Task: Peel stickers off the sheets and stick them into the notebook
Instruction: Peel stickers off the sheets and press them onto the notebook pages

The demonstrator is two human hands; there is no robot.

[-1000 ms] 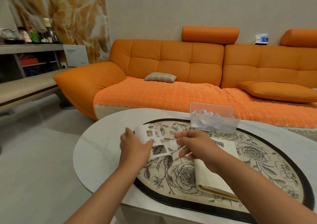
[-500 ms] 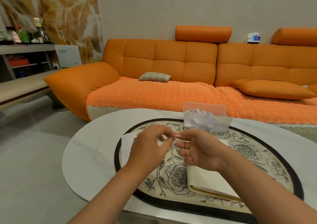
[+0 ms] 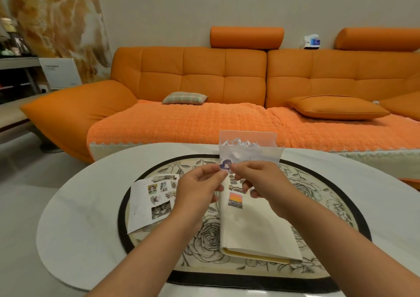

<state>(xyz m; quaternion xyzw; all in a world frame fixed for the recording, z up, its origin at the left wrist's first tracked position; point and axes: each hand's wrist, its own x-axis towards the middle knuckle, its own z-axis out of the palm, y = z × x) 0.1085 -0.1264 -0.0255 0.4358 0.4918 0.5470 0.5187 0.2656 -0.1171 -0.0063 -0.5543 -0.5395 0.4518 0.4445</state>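
Observation:
A small sticker (image 3: 225, 165) with a dark-haired figure is held up between both hands above the table. My left hand (image 3: 197, 191) pinches its lower left edge, and my right hand (image 3: 261, 178) pinches its right side. Below them the cream notebook (image 3: 254, 228) lies open, with an orange sunset sticker (image 3: 235, 200) and a few others on its page. A white sticker sheet (image 3: 150, 202) with several pictures lies flat on the mat to the left.
A clear plastic box (image 3: 248, 147) with crumpled scraps stands just behind my hands. Everything rests on a floral mat (image 3: 318, 210) on the white oval table (image 3: 79, 217). An orange sofa (image 3: 204, 87) runs along the far side.
The sticker sheet left my left hand and now lies on the mat. Both hands came together and hold a single peeled sticker above the notebook. The camera shifted left.

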